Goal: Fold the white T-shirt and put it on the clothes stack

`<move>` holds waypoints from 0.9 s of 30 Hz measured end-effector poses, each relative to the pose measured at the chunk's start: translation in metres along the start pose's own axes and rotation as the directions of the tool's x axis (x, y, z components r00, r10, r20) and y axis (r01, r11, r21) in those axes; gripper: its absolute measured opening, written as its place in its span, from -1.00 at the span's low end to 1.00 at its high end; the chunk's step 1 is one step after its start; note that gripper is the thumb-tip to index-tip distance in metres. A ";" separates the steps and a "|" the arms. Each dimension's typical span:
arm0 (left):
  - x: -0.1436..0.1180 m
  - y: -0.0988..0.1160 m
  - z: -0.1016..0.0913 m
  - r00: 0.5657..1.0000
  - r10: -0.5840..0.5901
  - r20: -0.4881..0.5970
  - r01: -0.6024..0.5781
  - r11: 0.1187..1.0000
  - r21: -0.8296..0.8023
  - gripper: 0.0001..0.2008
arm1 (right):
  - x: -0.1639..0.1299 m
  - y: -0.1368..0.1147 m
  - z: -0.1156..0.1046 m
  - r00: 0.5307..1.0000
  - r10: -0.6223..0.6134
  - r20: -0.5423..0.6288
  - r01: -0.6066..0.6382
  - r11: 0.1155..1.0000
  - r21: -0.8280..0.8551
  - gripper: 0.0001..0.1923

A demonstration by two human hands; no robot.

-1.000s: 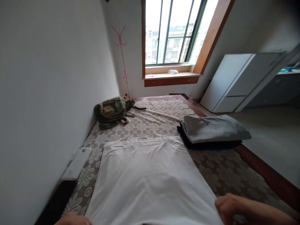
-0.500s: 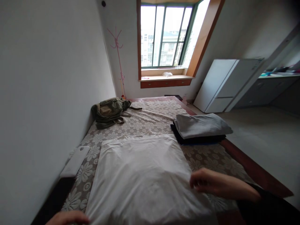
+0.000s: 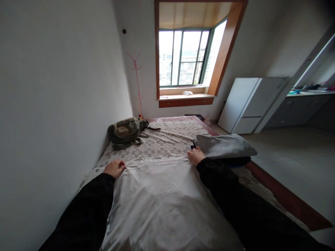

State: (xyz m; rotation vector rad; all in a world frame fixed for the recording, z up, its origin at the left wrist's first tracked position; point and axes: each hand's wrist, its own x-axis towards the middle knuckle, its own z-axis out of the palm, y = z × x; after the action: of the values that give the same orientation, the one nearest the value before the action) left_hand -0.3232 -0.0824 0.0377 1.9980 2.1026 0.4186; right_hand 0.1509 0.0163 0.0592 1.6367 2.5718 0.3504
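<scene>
A white shirt (image 3: 162,198) lies spread over the bed in front of me, lightly wrinkled, with a bunched strip along its far edge. At its far left corner, the fingers of my left hand (image 3: 115,168) are closed on the fabric. My right hand (image 3: 196,156) grips the far right corner, close beside a folded grey garment (image 3: 225,145). That garment rests on folded black cloth (image 3: 235,161), partly hidden by my right sleeve. A pale flat object with a hole (image 3: 97,170) shows beside my left wrist, mostly covered by the arm.
An olive backpack (image 3: 127,132) sits against the wall at the far left of the bed. The bed has a floral cover (image 3: 170,139) and a reddish wooden edge (image 3: 290,198). Beyond stand a pink coat rack (image 3: 136,76), a window (image 3: 183,59) and a white fridge (image 3: 243,101).
Both hands have reached forward from the shirt's near part and sides to its far corners and closed there. The camera view has tipped upward slightly.
</scene>
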 end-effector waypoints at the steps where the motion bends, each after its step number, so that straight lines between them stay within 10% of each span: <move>1: 0.000 -0.003 0.000 1.000 -0.002 -0.003 0.002 1.000 -0.007 -0.77 | 0.000 0.002 0.001 1.000 0.013 0.009 -0.013 1.000 -0.002 -0.81; 27: 0.027 -0.024 -0.025 0.950 -0.194 -0.246 0.151 0.972 -0.182 -0.90 | 0.021 0.033 -0.021 0.998 0.032 0.057 -0.031 0.999 -0.012 -0.77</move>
State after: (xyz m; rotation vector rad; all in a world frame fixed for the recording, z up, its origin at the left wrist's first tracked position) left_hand -0.3560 -0.0579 0.0539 1.7308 2.2899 0.8317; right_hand 0.1669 0.0457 0.0883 1.6602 2.5006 0.3152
